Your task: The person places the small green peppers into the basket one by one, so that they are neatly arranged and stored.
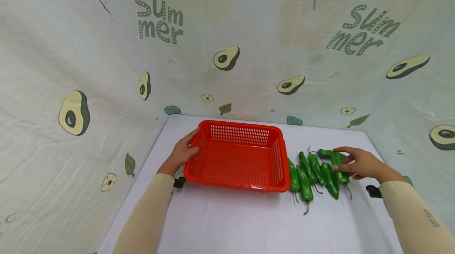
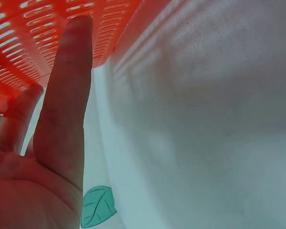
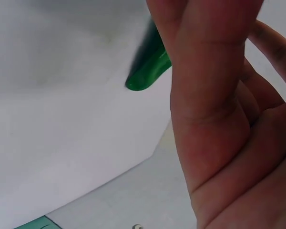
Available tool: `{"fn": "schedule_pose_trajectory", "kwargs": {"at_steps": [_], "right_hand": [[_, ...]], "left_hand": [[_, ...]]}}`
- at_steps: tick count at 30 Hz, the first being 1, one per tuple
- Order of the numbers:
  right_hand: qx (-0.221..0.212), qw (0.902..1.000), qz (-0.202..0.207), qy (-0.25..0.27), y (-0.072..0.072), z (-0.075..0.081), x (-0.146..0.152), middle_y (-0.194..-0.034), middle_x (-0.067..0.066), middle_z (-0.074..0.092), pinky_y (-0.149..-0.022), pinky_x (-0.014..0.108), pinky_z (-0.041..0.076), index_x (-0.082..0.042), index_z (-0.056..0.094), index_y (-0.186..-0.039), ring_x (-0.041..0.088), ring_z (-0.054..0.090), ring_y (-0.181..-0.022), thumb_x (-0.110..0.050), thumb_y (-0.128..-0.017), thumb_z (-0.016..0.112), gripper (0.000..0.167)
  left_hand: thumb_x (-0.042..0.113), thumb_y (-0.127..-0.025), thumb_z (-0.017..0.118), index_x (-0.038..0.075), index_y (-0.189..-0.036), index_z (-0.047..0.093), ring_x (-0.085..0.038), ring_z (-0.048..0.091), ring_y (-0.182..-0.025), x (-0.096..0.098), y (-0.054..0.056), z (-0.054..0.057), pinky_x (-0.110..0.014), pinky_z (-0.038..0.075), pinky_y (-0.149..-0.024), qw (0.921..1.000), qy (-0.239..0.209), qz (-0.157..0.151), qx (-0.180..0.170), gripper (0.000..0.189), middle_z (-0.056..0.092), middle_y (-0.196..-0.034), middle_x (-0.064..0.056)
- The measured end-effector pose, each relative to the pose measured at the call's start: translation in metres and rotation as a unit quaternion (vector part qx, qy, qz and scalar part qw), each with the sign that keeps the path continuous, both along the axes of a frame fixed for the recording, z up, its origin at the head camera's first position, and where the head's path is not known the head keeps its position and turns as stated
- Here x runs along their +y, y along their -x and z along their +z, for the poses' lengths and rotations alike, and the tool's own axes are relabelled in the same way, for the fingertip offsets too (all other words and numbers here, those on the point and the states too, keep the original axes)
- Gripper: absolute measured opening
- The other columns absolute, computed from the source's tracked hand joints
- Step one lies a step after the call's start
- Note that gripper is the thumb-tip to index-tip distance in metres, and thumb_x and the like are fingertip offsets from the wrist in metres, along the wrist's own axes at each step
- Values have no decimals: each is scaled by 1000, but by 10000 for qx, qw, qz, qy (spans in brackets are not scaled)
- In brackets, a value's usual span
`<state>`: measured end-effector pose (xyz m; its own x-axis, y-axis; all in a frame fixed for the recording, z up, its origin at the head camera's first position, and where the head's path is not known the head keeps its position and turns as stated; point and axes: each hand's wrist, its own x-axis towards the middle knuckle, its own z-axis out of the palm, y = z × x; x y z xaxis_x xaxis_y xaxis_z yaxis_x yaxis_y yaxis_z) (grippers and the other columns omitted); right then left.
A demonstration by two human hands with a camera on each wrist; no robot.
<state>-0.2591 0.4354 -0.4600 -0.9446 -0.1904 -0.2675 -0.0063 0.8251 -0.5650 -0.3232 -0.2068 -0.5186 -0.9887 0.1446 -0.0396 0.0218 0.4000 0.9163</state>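
Observation:
A red plastic basket (image 1: pixel 234 185) with slotted walls stands on the table, with no contents visible. My left hand (image 1: pixel 183 152) holds its left rim, thumb over the edge and fingers along the outer wall. In the left wrist view, a finger of the left hand (image 2: pixel 62 109) lies against the slotted red wall. Over the green peppers, my right hand (image 1: pixel 366 165) reaches in from the right. Its bent fingers and thumb are right at one long green pepper (image 1: pixel 339 177); I cannot tell whether they grip it. Another pepper (image 3: pixel 150 71) shows beside the right hand (image 3: pixel 219 109).
Several more green peppers (image 1: pixel 315 167) lie in a loose group right of the basket, stems mostly toward me. The leftmost pepper (image 1: pixel 293 179) is partly hidden by the basket's side. A cloth (image 1: pixel 256 60) printed with avocados hangs behind the white table (image 1: pixel 231 222).

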Motion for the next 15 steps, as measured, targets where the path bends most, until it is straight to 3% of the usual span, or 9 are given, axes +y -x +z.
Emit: {"fn": "schedule_pose_trajectory", "kwargs": {"at_steps": [8, 15], "right_hand": [[210, 9996, -166, 43, 15, 7, -16, -123, 29, 66, -64, 39, 63, -3, 40, -159, 23, 72, -83, -54, -89, 81, 96], [281, 9977, -345, 519, 29, 16, -39, -126, 27, 67, -67, 39, 63, -9, 38, -161, 24, 73, -84, -57, -86, 82, 100]], "left_hand": [[12, -96, 63, 47, -163, 34, -36, 58, -125, -1, -1, -3, -46, 62, -90, 9994, -230, 64, -235, 82, 46, -159, -8], [11, -96, 64, 49, -162, 36, -37, 58, -124, 5, -2, 0, -47, 63, -88, 9990, -334, 158, -269, 81, 49, -156, -7]]}}
